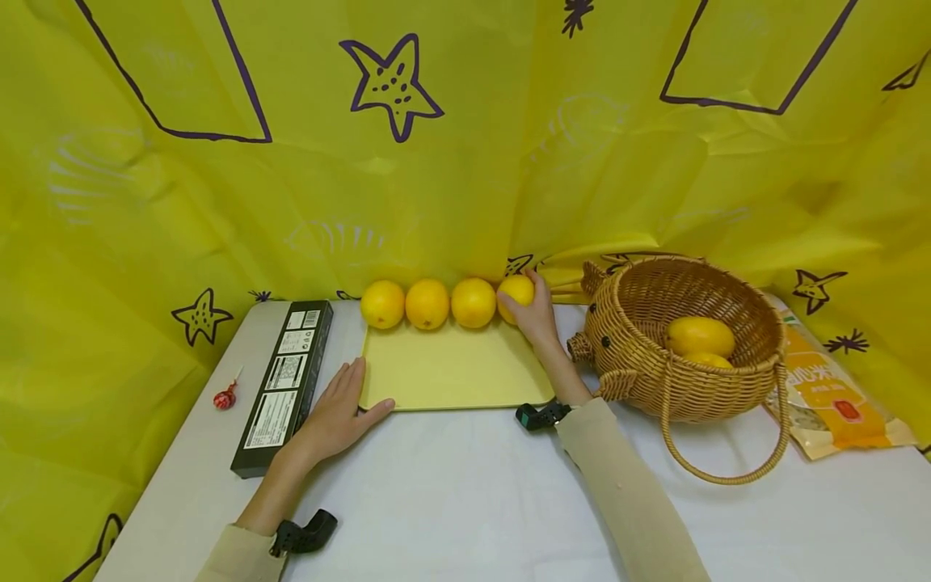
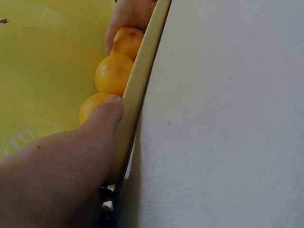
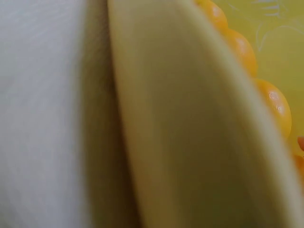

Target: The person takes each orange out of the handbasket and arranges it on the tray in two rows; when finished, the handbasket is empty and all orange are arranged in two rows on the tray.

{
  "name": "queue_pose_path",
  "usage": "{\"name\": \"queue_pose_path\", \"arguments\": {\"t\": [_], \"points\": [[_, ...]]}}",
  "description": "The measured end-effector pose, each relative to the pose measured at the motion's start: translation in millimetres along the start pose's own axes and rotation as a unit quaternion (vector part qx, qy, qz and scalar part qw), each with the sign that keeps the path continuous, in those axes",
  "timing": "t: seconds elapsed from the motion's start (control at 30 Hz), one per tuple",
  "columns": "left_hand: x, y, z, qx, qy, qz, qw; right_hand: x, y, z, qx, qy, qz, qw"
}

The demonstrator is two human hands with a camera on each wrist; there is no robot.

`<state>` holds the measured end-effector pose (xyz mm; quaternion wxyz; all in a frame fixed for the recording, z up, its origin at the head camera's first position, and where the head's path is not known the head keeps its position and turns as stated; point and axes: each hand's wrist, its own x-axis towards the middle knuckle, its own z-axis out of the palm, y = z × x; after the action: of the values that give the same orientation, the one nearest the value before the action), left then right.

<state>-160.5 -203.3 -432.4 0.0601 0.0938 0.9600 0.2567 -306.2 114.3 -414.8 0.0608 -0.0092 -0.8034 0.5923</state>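
1. Your right grip (image 1: pixel 537 315), a bare hand, has thumb and fingers curled round the round, bright-orange fruit (image 1: pixel 515 289) at the right end of the row.
2. Three matching round oranges (image 1: pixel 427 305) sit side by side to its left. The whole row lies along the far edge of a flat, pale-yellow rectangular tray (image 1: pixel 451 372).
3. Your left grip (image 1: pixel 338 416) holds nothing: fingers extended at the tray's left side, thumb spread over its near left corner.
4. Near obstacle, right: a brown woven wicker basket shaped like a pig (image 1: pixel 647 392), its snout just beside your right forearm. Two yellow oval fruits (image 1: pixel 700 336) lie inside; the handle hangs over the near side.
5. Partly behind the basket: an orange-and-cream printed plastic bag (image 1: pixel 844 396).
6. Near obstacle, left: a long black box with white labels (image 1: pixel 284 388), close to your left wrist. Farther left, a red-wrapped lollipop (image 1: pixel 225 397).
7. Directly behind the row, a yellow sheet with dark starfish drawings (image 1: pixel 473 178) limits room at the back of the white-covered bench (image 1: pixel 451 501).
8. Right wrist view: tray edge, blurred, fills the middle and partly hides the oranges.
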Motion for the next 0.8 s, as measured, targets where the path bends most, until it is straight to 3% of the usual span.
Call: {"name": "queue_pose_path", "arguments": {"t": [0.1,0.33,0.5,0.63,0.8], "points": [[-0.1,-0.9,1.1,-0.002,-0.001,-0.001,1.0000,-1.2,-3,1,0.001,0.017,-0.015,0.9997],[-0.9,0.9,-0.3,-0.002,-0.004,-0.003,1.0000,-10.6,-34,5,0.003,0.076,-0.120,0.9898],[-2.0,2.6,-4.1,0.000,-0.006,-0.005,1.0000,-33.8,-79,4,0.070,0.019,-0.173,0.9823],[-2.5,3.9,-4.2,-0.008,-0.006,-0.004,0.9999,-58.2,-112,0,0.150,-0.042,-0.180,0.9713],[-3.0,4.9,-3.2,-0.010,-0.003,-0.001,0.9999,-81.4,-135,-6,0.197,-0.069,-0.192,0.9589]]}}
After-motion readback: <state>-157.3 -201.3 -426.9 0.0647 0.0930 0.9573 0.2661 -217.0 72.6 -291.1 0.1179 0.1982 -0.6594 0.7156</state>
